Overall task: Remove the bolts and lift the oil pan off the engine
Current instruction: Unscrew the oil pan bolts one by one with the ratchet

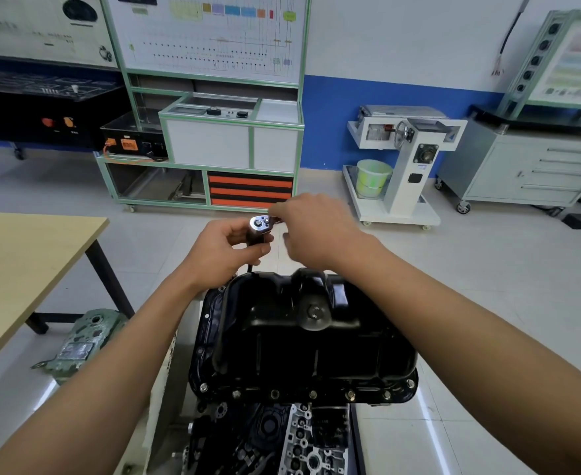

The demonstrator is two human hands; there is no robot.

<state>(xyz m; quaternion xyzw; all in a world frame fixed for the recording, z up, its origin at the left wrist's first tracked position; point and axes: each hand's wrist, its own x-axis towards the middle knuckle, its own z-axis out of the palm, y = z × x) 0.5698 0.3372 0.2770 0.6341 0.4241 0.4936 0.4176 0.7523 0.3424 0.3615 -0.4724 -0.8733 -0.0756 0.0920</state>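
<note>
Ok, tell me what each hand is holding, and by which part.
Both hold one chrome ratchet wrench. The left hand pinches the dark shaft just under its head; the right hand grips its handle, mostly hidden.

- At 12 o'clock of the oil pan (303, 341), the left hand (225, 252) and right hand (316, 231) grip the ratchet (260, 223), blocking that side.
- Table (25, 262) at 9 o'clock, green housing (83, 341) at 8.
- Open floor (488, 262) at 3 o'clock.

No legible text: print on the wiring-diagram panel (210, 36), the left display board (38, 25), the right-hand poster (580, 60) and the small label (422, 167) on the white stand is too blurred to read.
</note>
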